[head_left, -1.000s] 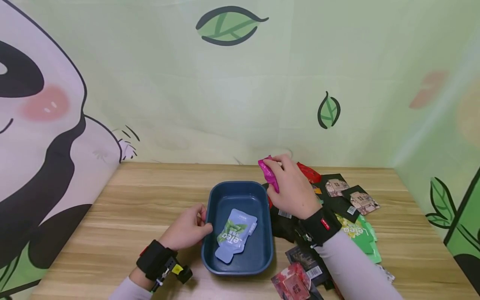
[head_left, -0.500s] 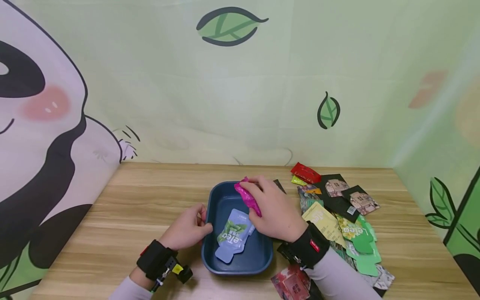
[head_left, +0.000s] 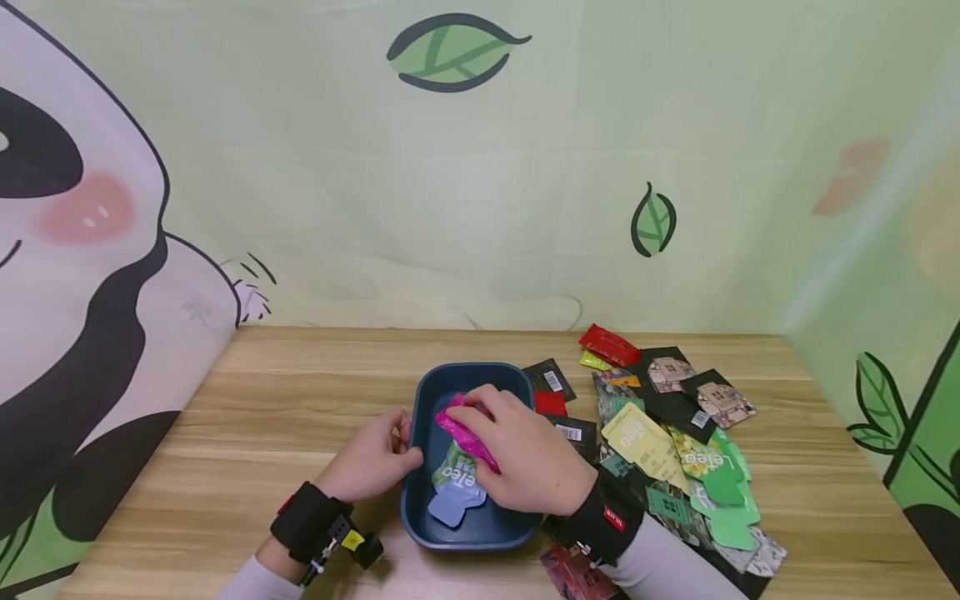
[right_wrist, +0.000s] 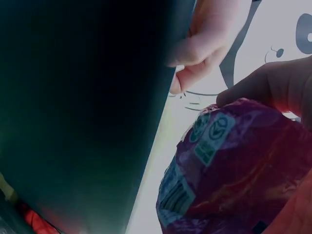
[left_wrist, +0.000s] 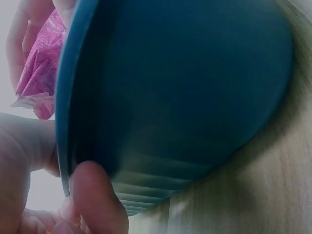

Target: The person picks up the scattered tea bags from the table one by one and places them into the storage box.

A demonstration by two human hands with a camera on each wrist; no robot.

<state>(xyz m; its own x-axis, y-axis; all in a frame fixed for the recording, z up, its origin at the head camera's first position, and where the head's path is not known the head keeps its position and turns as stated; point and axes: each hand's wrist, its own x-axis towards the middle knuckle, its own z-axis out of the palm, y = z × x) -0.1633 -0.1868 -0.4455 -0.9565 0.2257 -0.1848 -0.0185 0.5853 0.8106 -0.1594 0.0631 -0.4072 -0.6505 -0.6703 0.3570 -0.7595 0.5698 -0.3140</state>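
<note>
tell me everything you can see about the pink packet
The pink packet looks like shiny, crinkled plastic film, with pale printed symbols and a striped, barcode-like patch. The right hand holds it slantwise over the blue tray, partly hiding the light-blue pouches; whether it touches them is unclear.

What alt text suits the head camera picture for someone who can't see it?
A right hand holds a shiny pink plastic packet over a dark-blue rectangular tray with pale-blue printed pouches inside, while the left hand grips the tray. Flat multicoloured sachets lie to the right on a light wood-grained table.
</note>
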